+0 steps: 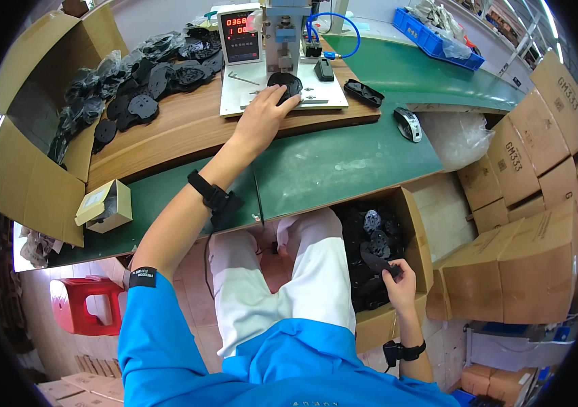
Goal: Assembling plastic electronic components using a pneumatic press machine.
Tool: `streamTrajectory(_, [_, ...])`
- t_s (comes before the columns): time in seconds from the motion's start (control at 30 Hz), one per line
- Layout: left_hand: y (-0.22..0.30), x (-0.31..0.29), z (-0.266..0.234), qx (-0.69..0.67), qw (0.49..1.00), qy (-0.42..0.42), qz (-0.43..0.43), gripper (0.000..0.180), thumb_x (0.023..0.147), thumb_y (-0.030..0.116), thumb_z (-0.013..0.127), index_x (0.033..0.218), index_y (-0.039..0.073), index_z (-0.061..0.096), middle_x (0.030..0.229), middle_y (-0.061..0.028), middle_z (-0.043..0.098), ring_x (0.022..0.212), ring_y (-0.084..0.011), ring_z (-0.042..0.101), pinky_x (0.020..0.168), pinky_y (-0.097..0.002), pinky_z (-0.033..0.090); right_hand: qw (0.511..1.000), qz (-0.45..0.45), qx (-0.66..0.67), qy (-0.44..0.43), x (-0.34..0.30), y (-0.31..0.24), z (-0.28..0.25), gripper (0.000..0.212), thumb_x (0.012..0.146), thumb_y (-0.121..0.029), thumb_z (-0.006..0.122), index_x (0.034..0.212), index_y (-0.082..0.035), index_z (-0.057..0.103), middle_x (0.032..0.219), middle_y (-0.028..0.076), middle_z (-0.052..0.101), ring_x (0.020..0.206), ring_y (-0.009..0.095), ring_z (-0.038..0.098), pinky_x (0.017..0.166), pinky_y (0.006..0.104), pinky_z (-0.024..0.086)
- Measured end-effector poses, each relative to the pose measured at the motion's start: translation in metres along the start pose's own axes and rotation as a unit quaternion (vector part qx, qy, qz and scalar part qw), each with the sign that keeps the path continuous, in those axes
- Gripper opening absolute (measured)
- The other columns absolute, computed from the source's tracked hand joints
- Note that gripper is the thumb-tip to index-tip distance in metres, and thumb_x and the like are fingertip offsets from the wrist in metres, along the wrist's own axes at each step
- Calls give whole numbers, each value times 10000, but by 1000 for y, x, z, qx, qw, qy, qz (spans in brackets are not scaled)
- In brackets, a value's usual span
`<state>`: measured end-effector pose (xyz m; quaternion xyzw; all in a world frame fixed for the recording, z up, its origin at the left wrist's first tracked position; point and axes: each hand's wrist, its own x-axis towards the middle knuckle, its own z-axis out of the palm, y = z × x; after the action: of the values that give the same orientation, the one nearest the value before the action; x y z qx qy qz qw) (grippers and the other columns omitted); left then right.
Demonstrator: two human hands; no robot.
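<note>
My left hand reaches forward to a bench press with a white base. Its fingers are on a dark, rounded plastic part under the press head, gripping the near side. Low on the right, my right hand pinches a flat black plastic part between thumb and fingers. That part is above an open cardboard box by my leg, which is full of similar black parts. The underside of each held part is hidden.
Black parts, some bagged, pile on the wooden board at left, beside a large open carton. A black shell and a computer mouse lie right of the press. Stacked cartons stand right; a red stool is lower left.
</note>
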<state>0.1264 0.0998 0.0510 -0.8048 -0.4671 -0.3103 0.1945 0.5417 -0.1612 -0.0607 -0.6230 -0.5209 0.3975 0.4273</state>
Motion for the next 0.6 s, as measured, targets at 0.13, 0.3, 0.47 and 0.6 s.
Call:
streamTrajectory(0.13, [1,13,-2,-7,1000,-14,-2,455,894,-47,557,1318,95,644,1358,-206,639,1258,-402,616,1019,-473,545,996,25,-78,24,14,65,-16,142,867,-29,734,965,-4,635,768,-17,585,713,46,530,655,231,451])
streamTrajectory(0.3, [2,17,-12,-42,996,-62,-38,458,891,-39,566,1332,71,616,1321,-219,652,1201,-401,648,978,-465,569,983,36,-175,49,41,111,-9,210,817,-17,725,1016,5,660,854,112,687,761,200,663,721,340,528])
streamTrajectory(0.47, [3,12,-15,-21,997,-76,-9,453,890,-35,566,1330,65,614,1328,-240,645,1220,-402,639,996,-466,561,924,-146,-339,105,58,124,2,287,812,-23,733,1095,-6,684,1018,156,696,878,269,683,821,363,549])
streamTrajectory(0.6, [-1,12,-12,-5,998,-64,9,484,889,-42,569,1358,71,604,1306,-231,659,1234,-393,627,1008,-462,552,911,-233,-334,59,71,68,37,330,841,-11,714,1170,-30,703,1143,157,687,974,326,682,919,392,549])
